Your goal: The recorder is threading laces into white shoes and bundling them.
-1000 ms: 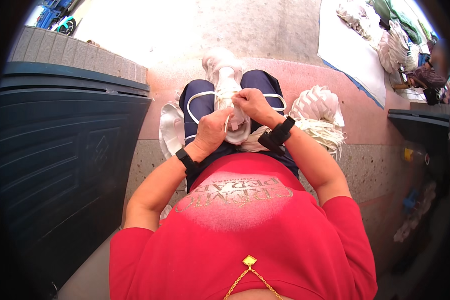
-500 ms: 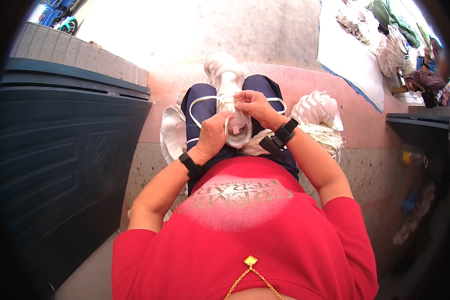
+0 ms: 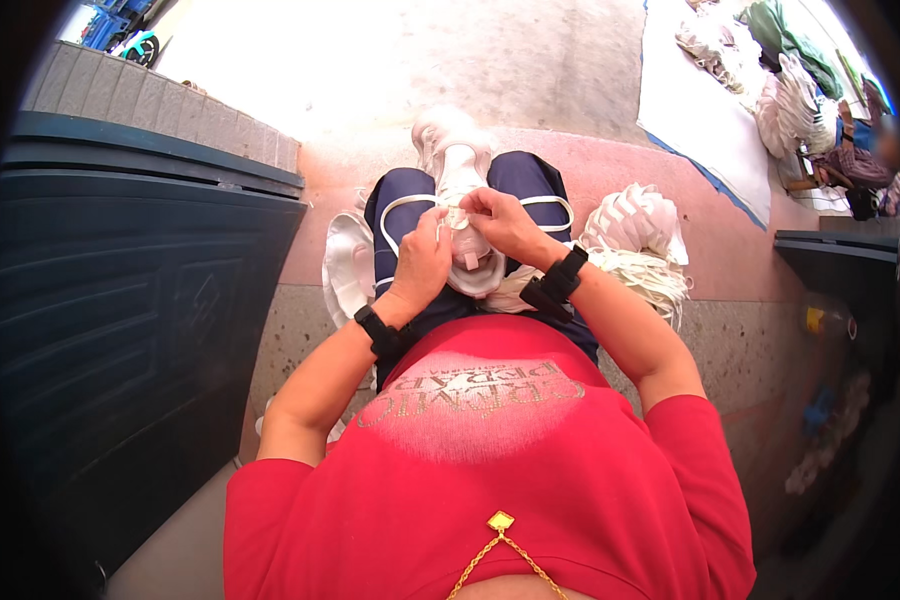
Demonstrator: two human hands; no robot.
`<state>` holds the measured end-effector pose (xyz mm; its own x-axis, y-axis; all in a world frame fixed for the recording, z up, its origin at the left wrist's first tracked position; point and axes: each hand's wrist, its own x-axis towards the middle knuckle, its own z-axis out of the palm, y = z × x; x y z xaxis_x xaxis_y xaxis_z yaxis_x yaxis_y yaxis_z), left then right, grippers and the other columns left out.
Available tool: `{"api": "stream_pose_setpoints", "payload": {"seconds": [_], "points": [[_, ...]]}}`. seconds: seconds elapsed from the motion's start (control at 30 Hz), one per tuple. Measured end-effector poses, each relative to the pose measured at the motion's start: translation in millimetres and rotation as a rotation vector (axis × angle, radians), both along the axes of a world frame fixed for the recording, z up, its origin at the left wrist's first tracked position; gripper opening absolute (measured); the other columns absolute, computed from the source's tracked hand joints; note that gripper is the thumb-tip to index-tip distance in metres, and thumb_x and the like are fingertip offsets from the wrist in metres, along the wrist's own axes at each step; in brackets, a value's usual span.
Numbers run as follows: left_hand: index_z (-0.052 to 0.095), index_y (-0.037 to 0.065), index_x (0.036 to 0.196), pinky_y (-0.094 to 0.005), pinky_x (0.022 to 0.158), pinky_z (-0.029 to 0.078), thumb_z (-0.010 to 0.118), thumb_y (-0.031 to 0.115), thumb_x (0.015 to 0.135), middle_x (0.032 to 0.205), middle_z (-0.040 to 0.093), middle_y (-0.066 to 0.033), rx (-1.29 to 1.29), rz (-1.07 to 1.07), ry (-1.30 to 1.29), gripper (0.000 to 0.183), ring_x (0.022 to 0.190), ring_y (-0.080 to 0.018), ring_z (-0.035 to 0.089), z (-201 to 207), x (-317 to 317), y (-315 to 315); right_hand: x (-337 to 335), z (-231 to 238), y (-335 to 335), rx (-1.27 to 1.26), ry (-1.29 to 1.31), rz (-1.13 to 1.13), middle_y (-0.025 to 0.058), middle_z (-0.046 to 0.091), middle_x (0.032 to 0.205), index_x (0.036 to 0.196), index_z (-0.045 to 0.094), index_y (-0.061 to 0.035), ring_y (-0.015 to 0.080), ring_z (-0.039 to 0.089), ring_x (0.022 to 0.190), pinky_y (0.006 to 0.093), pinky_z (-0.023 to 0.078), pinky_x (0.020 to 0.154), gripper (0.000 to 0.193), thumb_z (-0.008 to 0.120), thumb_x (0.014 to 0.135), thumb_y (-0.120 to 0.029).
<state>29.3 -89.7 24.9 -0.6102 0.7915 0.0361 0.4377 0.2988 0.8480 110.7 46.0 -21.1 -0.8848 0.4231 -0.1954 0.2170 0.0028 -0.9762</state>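
Note:
A white shoe upper [image 3: 479, 275] lies lengthwise between my thighs, its opening toward me. White shoelace [image 3: 407, 199] loops out over the dark trousers on both sides of it. Over its lacing rows, my left hand [image 3: 425, 258] pinches the lace at the left side, fingers bent. My right hand [image 3: 505, 222] comes in from the right, thumb and forefinger closed on the lace close to the left fingertips. The lace ends between the fingers are too small to make out fully. Beyond the knees sits another pale shoe piece [image 3: 440, 132], touching the upper.
Beside my right leg lie a stack of white shoe uppers [image 3: 635, 222] and a bundle of white laces [image 3: 642, 280]. More white pieces [image 3: 348, 262] rest by my left leg. A dark blue door [image 3: 140, 300] stands at left. Far right, a person sits near heaped pieces and a white sheet [image 3: 705, 130].
My left hand has moved a little forward, its fingertips now level with the right ones. The right fingers have shifted slightly toward me and left. The upper stays in place.

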Motion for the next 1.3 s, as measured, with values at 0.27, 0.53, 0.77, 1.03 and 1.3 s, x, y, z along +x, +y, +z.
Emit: {"api": "stream_pose_setpoints", "payload": {"seconds": [0.27, 0.53, 0.77, 1.03, 1.3], "points": [[0.06, -0.001, 0.09, -0.0268, 0.04, 0.039, 0.049, 0.013, 0.081, 0.055, 0.057, -0.01, -0.346, -0.009, -0.205, 0.019, 0.041, -0.0124, 0.051, 1, -25, 18, 2, 11, -7, 0.079, 0.037, 0.035, 0.0144, 0.061, 0.083, 0.095, 0.059, -0.0004, 0.0212, 0.06, 0.079, 0.0294, 0.046, 0.071, 0.022, 0.058, 0.074, -0.006], [0.06, 0.003, 0.084, -0.0202, 0.034, 0.031, 0.055, 0.015, 0.077, 0.052, 0.054, -0.0032, -0.349, -0.039, -0.438, 0.015, 0.036, -0.0062, 0.043, 6, -33, 22, 2, 6, -6, 0.103, -0.013, -0.041, 0.014, 0.062, 0.079, 0.088, 0.06, 0.0007, 0.0186, 0.059, 0.073, 0.0286, 0.046, 0.068, 0.016, 0.058, 0.076, -0.009], [0.057, 0.003, 0.086, -0.0188, 0.033, 0.03, 0.056, 0.015, 0.078, 0.053, 0.053, -0.0019, -0.355, -0.099, -0.623, 0.014, 0.036, -0.0044, 0.042, 4, -42, 21, 0, 11, -4, 0.049, -0.002, -0.073, 0.0123, 0.062, 0.079, 0.087, 0.058, 0.002, 0.0168, 0.058, 0.073, 0.0284, 0.046, 0.067, 0.014, 0.055, 0.079, -0.01], [0.052, 0.001, 0.08, -0.0405, 0.057, 0.047, 0.046, 0.013, 0.083, 0.069, 0.058, -0.022, -0.277, 0.092, 0.455, 0.013, 0.065, -0.0347, 0.059, -3, -85, -5, 10, 24, 14, 0.161, 0.021, -0.32, 0.0111, 0.057, 0.078, 0.08, 0.057, -0.0001, 0.0148, 0.052, 0.07, 0.0286, 0.04, 0.062, 0.016, 0.053, 0.084, -0.015], [0.047, 0.0, 0.078, -0.0282, 0.05, 0.04, 0.031, 0.003, 0.082, 0.062, 0.048, -0.0074, 0.936, 0.864, -0.967, 0.017, 0.05, -0.0171, 0.044, 7, -242, -180, 161, -3, 160, -0.999, 0.562, -1.103, 0.0037, 0.043, 0.06, 0.068, 0.043, -0.0042, 0.0157, 0.044, 0.055, 0.0289, 0.041, 0.057, 0.017, 0.045, 0.084, -0.007]]}}
